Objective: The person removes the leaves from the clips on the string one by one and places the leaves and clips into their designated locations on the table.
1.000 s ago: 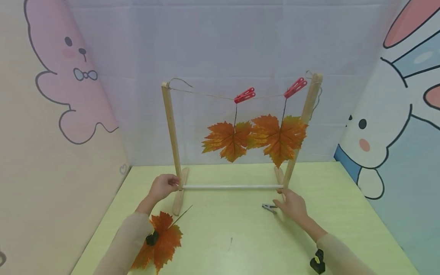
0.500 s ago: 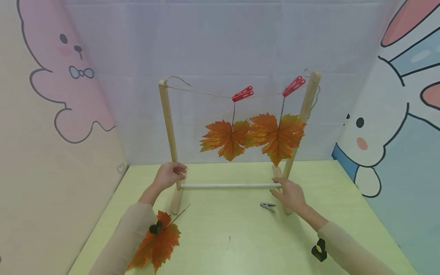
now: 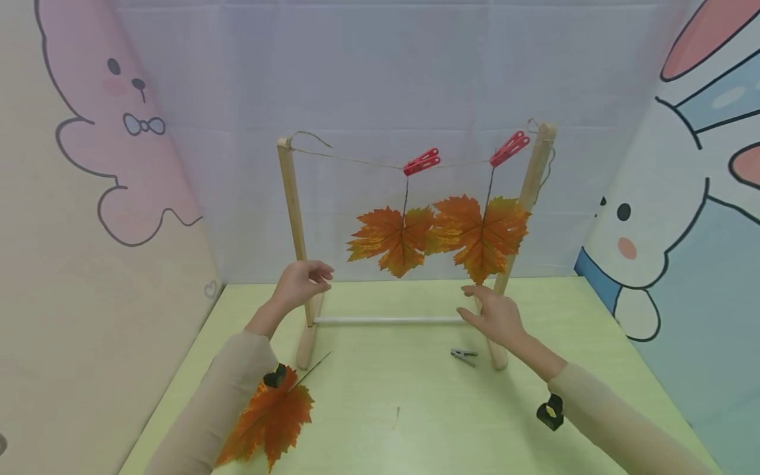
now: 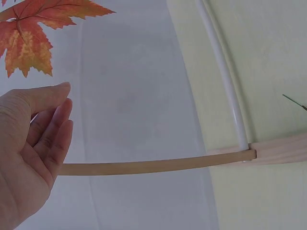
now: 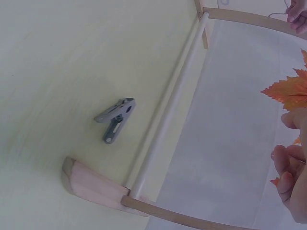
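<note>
My left hand (image 3: 299,285), fingers loosely bent and holding nothing, hovers beside the lower part of the left wooden post (image 3: 291,198). Across from it my right hand (image 3: 497,316) is in front of the right wooden post (image 3: 536,171), thumb and fingers apart, also holding nothing. A white rod (image 3: 386,320) joins the posts low down. Twine (image 3: 350,159) runs between their tops. From it hang two orange leaves, the left leaf (image 3: 388,241) and the right leaf (image 3: 482,237), by a red clothespin (image 3: 421,161) and another red clothespin (image 3: 509,149).
A grey clothespin (image 3: 464,355) lies on the yellow-green table (image 3: 368,382) near the right wooden foot (image 3: 497,355). One more orange leaf (image 3: 270,422) lies at the front left, under my left forearm. A tiny thread-like piece (image 3: 398,417) is near the front middle.
Both hands have risen from the lower ends of the posts, where they were at the rod's ends, and moved slightly inward. The stand and the hanging leaves stay in place.
</note>
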`<state>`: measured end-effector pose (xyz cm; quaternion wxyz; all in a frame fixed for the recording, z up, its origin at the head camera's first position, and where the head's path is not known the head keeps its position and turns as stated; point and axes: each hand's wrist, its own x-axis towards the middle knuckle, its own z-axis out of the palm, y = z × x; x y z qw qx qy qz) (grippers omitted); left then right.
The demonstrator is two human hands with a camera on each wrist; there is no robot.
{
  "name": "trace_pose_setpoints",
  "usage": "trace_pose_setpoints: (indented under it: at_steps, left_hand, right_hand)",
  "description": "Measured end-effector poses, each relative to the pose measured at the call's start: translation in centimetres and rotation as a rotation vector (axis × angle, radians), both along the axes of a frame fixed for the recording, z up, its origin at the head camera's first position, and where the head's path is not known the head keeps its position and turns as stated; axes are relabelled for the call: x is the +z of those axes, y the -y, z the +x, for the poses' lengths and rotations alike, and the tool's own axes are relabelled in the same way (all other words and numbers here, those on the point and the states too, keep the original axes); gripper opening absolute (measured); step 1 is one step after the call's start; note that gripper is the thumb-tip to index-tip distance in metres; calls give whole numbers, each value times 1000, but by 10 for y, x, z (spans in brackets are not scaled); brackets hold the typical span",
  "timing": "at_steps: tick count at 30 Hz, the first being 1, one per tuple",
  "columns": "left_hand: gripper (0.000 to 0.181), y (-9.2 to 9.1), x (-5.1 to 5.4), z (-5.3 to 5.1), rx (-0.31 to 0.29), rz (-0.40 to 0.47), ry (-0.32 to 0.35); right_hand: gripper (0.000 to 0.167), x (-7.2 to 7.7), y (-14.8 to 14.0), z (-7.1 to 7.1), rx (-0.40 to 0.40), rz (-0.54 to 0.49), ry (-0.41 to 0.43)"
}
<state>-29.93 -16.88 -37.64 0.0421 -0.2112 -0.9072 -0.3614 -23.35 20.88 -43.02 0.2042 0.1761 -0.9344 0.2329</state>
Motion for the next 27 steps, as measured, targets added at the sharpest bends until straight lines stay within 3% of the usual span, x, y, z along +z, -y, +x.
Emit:
trace_pose_setpoints:
  at_steps: [9, 15, 18, 23, 27]
  left_hand:
    - [23, -18, 30, 1, -21, 15, -33]
    - [23, -30, 42, 5, -71, 73, -52]
    - [22, -37, 47, 5, -93, 93, -96]
    - [24, -48, 58, 3, -68, 93, -75]
    - [24, -55, 65, 1, -46, 92, -49]
  right_hand:
    - [42, 33, 4, -5, 32, 26, -69]
    - [39, 56, 5, -9, 80, 24, -168]
    - [37, 68, 4, -11, 100, 16, -217]
    - [39, 85, 3, -16, 131, 16, -317]
    - [42, 95, 2, -19, 151, 20, -344]
